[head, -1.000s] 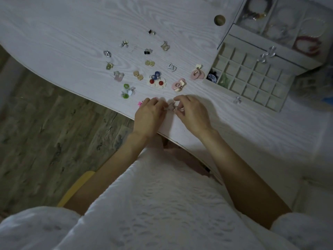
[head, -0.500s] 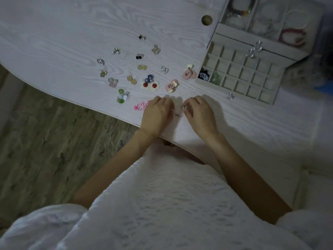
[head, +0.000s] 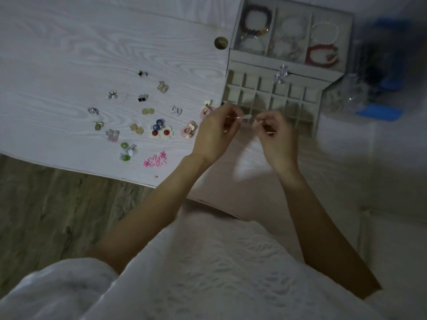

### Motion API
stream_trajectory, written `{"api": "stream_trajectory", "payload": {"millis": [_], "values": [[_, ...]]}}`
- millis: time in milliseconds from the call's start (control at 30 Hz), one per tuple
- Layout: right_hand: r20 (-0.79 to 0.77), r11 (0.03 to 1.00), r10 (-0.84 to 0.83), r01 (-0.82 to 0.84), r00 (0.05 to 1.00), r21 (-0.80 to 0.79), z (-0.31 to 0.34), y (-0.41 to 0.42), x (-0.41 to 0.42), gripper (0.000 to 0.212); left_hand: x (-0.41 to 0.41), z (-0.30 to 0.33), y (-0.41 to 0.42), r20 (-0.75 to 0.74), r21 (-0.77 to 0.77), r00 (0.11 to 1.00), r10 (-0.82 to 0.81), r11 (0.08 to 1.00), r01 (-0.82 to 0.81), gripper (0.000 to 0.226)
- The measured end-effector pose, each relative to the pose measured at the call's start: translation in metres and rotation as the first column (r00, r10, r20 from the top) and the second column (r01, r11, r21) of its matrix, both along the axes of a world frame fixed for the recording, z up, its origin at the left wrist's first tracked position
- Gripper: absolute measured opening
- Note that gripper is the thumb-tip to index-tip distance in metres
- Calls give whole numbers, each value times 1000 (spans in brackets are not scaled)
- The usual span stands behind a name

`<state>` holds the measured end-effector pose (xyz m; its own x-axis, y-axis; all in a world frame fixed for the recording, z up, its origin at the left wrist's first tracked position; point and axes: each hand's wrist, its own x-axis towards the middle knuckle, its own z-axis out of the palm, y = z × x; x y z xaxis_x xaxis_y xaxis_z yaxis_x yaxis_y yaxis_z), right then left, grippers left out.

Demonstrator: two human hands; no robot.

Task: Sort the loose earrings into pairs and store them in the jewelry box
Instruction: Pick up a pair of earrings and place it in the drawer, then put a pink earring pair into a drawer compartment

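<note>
My left hand is raised above the table and pinches a pale drop earring. My right hand pinches a small earring close beside it. Both hover over the near left corner of the jewelry box's pulled-out drawer, a grid of small compartments. Several loose earrings lie in pairs on the white table to the left: pink flowers, red-and-white flowers, pink hearts, green ones, gold ones.
The box's top tray holds bracelets, a red one among them. A round cable hole sits left of it. Blue items and a clear container stand right of the box. The table edge runs diagonally, with wooden floor below.
Both hands lifted off the table near its front edge and moved up toward the drawer, each holding an earring. The pink flower earrings are now uncovered.
</note>
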<state>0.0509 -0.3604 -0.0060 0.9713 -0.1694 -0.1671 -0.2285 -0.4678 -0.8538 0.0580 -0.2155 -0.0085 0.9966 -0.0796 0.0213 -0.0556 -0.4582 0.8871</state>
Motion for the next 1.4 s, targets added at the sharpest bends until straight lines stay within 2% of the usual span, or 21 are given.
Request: {"api": "stream_trajectory", "payload": {"millis": [100,167,267,367,500,633,700,800,900,967,1033,1133,1200,1300,1400], "values": [[-41,997,-80,80,996,-13,-4,-19,17,10,21,-1,-27,-37,-22,999,15,1000,-15,5],[-76,995,-92,90,993,-32,-8,-23,23,12,26,-12,-33,-62,23,998,32,999,-31,6],[-96,996,-66,59,993,-72,-12,-28,28,13,29,-28,-38,-9,237,1000,-12,972,14,10],[-48,990,-16,9,999,-139,-17,-29,29,8,31,-36,-40,59,416,996,-63,909,33,14],[8,978,52,-49,999,-204,-25,-25,34,6,30,-33,-35,115,470,986,-123,881,55,20],[-29,952,118,-122,993,-279,-31,-16,40,19,23,-36,-21,145,544,947,-286,823,165,22],[-41,939,132,-138,990,-316,-29,-13,38,25,18,-33,-16,165,529,921,-352,820,218,27],[-27,921,171,-170,985,-349,-23,-11,32,23,7,-21,-6,148,417,949,-278,888,195,24],[131,898,280,-212,951,-385,-14,-5,19,21,-11,-12,16,166,324,975,-147,942,87,20],[198,870,383,-280,902,-405,-8,10,8,23,-26,-7,39,185,283,983,6,957,-59,20],[182,831,483,-382,857,-405,-5,34,-3,24,-46,-3,63,177,187,963,202,954,-234,20],[143,738,631,-534,762,-411,-10,73,-16,23,-74,-5,95,80,85,882,464,879,-470,21],[78,661,713,-630,697,-408,-19,101,-24,27,-89,-16,121,27,187,878,478,861,-474,20],[-34,573,765,-705,643,-418,-32,137,-28,37,-103,-36,145,6,463,932,363,825,-324,28],[-85,519,777,-711,624,-474,-39,157,-27,37,-103,-45,146,24,531,956,292,807,-259,27]]}}
